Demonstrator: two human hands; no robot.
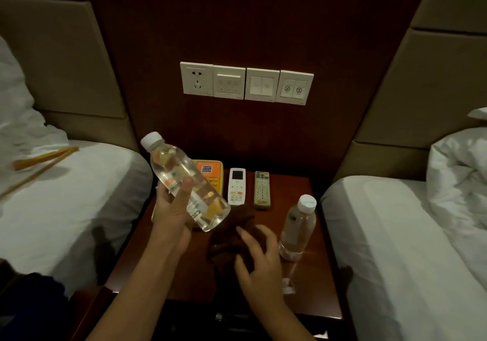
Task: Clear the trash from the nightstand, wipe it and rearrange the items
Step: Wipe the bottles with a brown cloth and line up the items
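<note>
My left hand (172, 209) holds a clear water bottle (184, 182) with a white cap, tilted and lifted above the dark wooden nightstand (313, 274). My right hand (259, 259) presses on a dark brown cloth (226, 238) bunched in the middle of the top. A second water bottle (299, 227) stands upright at the right side. At the back lie a white remote (236, 186), a beige remote (262, 190) and an orange-and-yellow card holder (213, 173), partly hidden behind the lifted bottle.
White beds flank the nightstand on the left (79, 209) and right (408, 235). Orange paper strips (44, 157) lie on the left bed. A row of wall sockets and switches (246, 83) sits above the nightstand on the dark wood panel.
</note>
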